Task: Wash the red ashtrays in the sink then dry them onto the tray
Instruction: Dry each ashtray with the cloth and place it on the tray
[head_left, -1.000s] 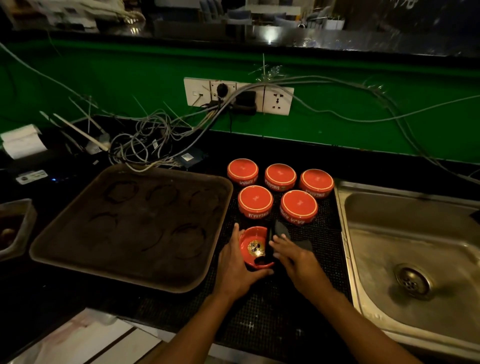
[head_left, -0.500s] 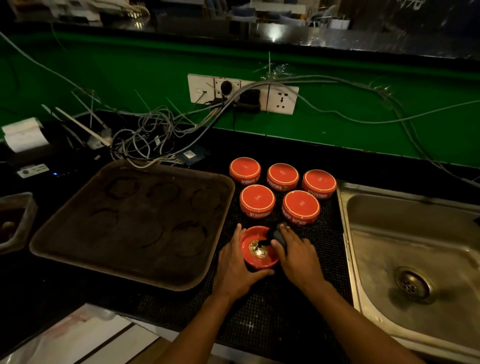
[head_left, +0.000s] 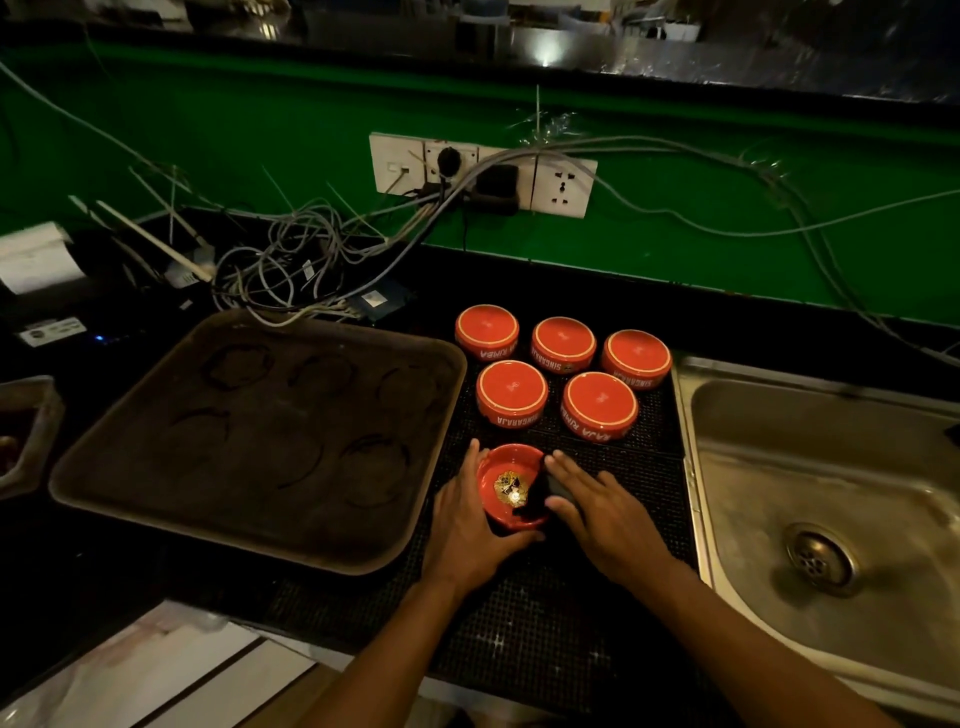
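The right hand (head_left: 608, 512) has slid left, pressing its dark cloth (head_left: 540, 493) into the upright ashtray (head_left: 506, 488); left hand (head_left: 467, 519) cups its rim (drying, seemingly; tray (head_left: 260, 540) bare).

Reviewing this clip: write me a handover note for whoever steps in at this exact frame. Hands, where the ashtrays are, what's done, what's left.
Left hand: cupped around the left side of the upright ashtray, steadying it on the black mat.
Right hand: pressing a dark cloth into that ashtray's bowl; it looks like wiping.
Five other ashtrays sit upside down on the mat, behind the upright one, in rows of three and two.
Tray to the left holds no ashtrays, only ring marks. Sink to the right holds none either.
Done: none on the tray yet. Whether any were washed cannot be told.
Left: finish this one, move all six onto the tray.
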